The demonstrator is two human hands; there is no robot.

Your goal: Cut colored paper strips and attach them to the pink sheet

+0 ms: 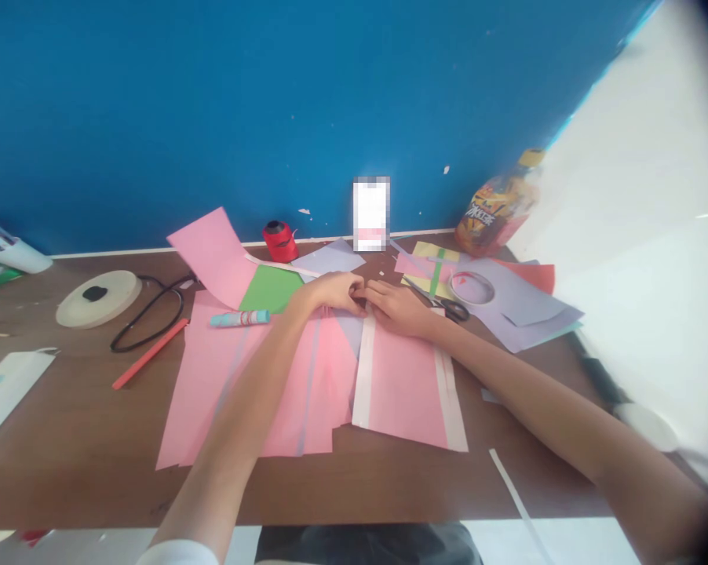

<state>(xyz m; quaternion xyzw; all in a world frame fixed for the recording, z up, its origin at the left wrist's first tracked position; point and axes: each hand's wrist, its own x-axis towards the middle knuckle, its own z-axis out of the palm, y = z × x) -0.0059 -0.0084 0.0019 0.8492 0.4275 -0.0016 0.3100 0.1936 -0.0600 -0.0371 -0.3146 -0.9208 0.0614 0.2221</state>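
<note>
My left hand [334, 292] and my right hand [396, 306] meet at the middle of the desk, fingertips together. My right hand rests over the top of a pink sheet [410, 384] with white strips down both sides. The fingers of both hands are bent and pressed at the sheet's top left corner; what lies between my left fingertips is too small to make out. Under my left arm lie several pink sheets [283, 392] with thin bluish stripes. A light blue glue stick [239, 318] lies on them, beside a green piece [271, 289] and a raised pink sheet [209, 255].
Black scissors [453, 309], a tape roll [472, 288] and purple paper [524, 294] lie to the right, before a bottle [498, 204]. A red spool [280, 241] and a blurred upright screen [371, 213] stand at the wall. Leftward are a black cable [118, 348] and a round white object [99, 298].
</note>
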